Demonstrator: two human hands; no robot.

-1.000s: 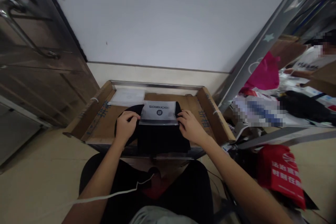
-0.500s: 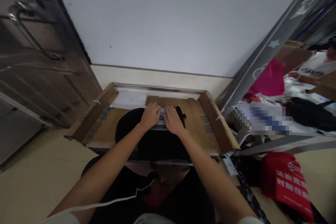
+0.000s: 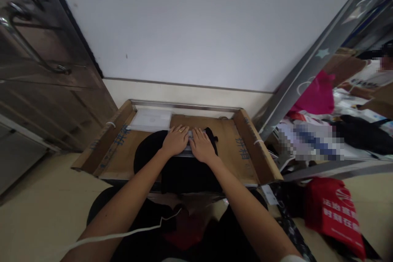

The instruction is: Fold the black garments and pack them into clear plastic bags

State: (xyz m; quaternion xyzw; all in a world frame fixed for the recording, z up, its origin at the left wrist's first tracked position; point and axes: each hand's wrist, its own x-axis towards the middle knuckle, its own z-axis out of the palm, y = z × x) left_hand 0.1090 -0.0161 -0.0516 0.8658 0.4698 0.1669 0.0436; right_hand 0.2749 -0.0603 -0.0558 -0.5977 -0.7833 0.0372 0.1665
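A black cloth item [image 3: 190, 174] with a rounded left side and a small tab at the right lies on a cardboard-lined surface [image 3: 231, 131]. On top of it is a grey, shiny flat piece [image 3: 184, 154], partly covered by my hands; its kind is unclear. My left hand [image 3: 176, 141] rests palm down on the left part of this piece, fingers stretched forward. Beside it, my right hand [image 3: 202, 145] lies flat on the right part, fingers extended. Dark marks on the piece show in the narrow gap between the hands.
White sheets [image 3: 149, 120] lie at the cardboard's back left. Upturned cardboard flaps [image 3: 260, 151] border both sides. A metal door [image 3: 46, 82] stands left, a grey post [image 3: 307, 69] right. Further right are a cluttered table, another person and a red bag [image 3: 334, 213]. A white cable [image 3: 123, 234] crosses my left forearm.
Both hands have flattened slightly and sit a little lower in view, covering more of the grey piece's printed marks. The camera view has shifted slightly.
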